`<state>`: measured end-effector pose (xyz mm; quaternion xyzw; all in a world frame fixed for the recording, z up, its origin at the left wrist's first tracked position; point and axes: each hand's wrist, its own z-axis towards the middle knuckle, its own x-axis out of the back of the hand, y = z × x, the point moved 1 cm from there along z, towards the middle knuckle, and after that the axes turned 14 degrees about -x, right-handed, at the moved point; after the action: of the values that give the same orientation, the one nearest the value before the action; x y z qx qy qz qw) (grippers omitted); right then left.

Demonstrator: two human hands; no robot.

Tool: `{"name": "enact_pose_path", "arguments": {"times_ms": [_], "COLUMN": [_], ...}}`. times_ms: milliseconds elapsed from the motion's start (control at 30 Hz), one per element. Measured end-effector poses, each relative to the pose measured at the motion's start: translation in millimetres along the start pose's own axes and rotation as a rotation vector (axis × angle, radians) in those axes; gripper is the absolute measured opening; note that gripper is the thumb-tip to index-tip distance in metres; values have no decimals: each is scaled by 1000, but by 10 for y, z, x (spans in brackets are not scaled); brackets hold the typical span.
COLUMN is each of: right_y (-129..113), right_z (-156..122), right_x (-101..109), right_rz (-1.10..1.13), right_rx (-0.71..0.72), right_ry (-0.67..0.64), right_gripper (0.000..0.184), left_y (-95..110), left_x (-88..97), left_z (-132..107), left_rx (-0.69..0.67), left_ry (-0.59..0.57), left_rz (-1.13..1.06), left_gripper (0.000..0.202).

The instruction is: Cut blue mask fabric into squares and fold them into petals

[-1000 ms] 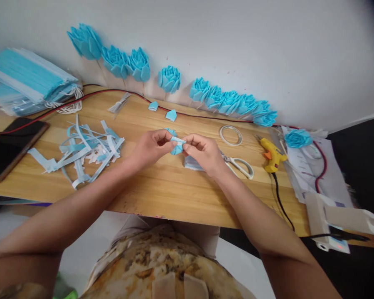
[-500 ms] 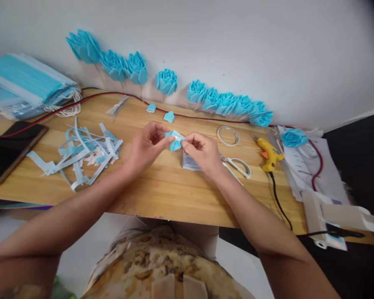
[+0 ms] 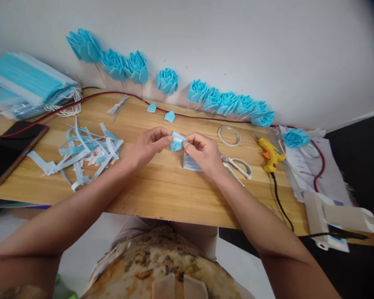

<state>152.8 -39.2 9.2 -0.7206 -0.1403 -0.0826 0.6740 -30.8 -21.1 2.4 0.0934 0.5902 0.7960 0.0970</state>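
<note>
Between my two hands is a small folded piece of blue mask fabric [image 3: 176, 143], with a white strip along its upper part. The thumb and fingers of my left hand [image 3: 154, 144] pinch its left edge. My right hand [image 3: 203, 150] pinches the right edge. Under my right hand lies a stack of cut pale-blue pieces [image 3: 190, 162], partly hidden by it. Just beyond my hands, two folded blue petals [image 3: 169, 116] rest on the table. Scissors [image 3: 238, 167] with white handles lie right of my right hand.
Blue fabric flowers [image 3: 167, 81] on sticks lean along the wall. Scrap strips [image 3: 79, 151], a phone [image 3: 14, 149] and stacked face masks [image 3: 28, 81] are on the left. A tape roll [image 3: 229, 136], a yellow glue gun [image 3: 270, 155] and a power strip [image 3: 326, 224] are on the right.
My left fingers have shifted slightly left along the folded piece, and its upper edge has turned down a little, showing more of the white strip. Both hands still grip it.
</note>
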Motion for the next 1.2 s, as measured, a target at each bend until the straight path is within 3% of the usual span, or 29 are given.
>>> {"name": "enact_pose_path", "arguments": {"times_ms": [267,467,567,667,833,1200], "right_y": [17,26,27,34,27,-2], "right_z": [14,35,31,16,-39,-91], "right_x": [13,15,21,18,-22,-58], "right_rz": [52,75,67,2,-160,-337], "right_rx": [-80,-55,-51,-18,103,280], "right_ry": [-99,-50,-10,57,141,202], "right_gripper": [19,19,18,15,10,10], "left_y": [-5,-30,-32,25,130,87], "left_x": [-12,-5,5,-15,-98,-90], "left_z": [-16,1,-2,-35,-97,-104], "left_rx": [-37,-7,-29,-163,-386,-493], "left_ry": [9,-33,61,139,13,-53], "left_rz": [74,-3,-53,107,514,714], "left_gripper": [19,24,23,17,15,13]}}
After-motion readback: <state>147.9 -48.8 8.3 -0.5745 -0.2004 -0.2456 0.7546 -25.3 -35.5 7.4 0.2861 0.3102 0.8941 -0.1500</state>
